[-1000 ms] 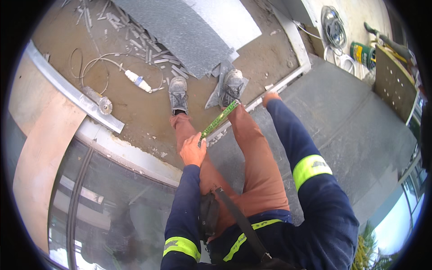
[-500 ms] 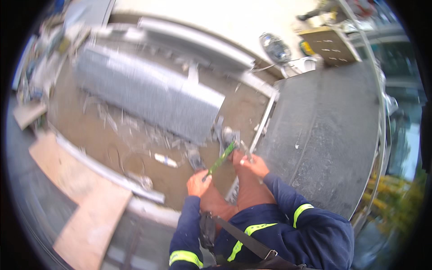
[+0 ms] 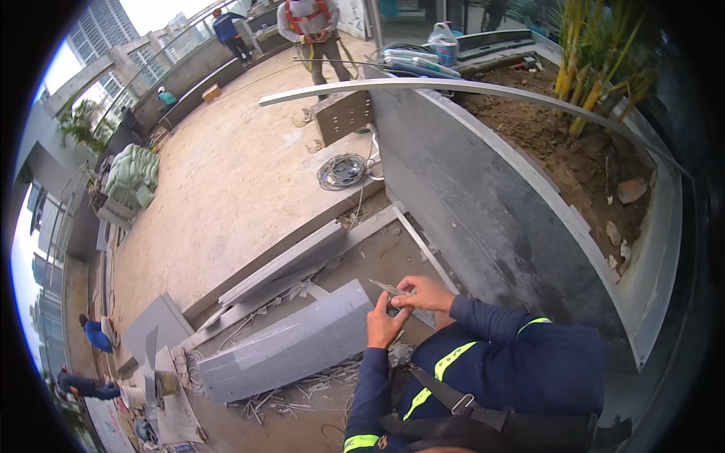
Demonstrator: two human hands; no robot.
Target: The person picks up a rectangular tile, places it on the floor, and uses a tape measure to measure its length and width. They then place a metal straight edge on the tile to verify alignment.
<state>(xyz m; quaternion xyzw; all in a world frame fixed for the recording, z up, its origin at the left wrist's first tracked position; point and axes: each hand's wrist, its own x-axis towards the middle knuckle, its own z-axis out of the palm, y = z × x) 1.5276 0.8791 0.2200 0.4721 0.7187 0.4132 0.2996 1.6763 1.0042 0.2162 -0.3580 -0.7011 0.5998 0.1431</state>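
My left hand [image 3: 384,323] and my right hand [image 3: 426,293] are close together in front of me, above the near end of a long grey stone slab [image 3: 291,343]. A thin, pointed greyish piece [image 3: 387,288] sticks out from between the fingers of my right hand; its kind is not clear. My left fingers are closed right beside it, and what they hold, if anything, is hidden. The slab lies on the dusty floor among broken slivers.
A dark stone wall panel [image 3: 483,181] bounds my right side, with a soil planter [image 3: 574,158] behind it. Coiled cable [image 3: 342,172] lies by a brown perforated board [image 3: 343,118]. A person in a harness [image 3: 308,34] stands on the raised floor [image 3: 226,151].
My view has swung up and outward. My hands, apart before with a green strip stretching from the left, are now brought together. The green strip no longer shows.
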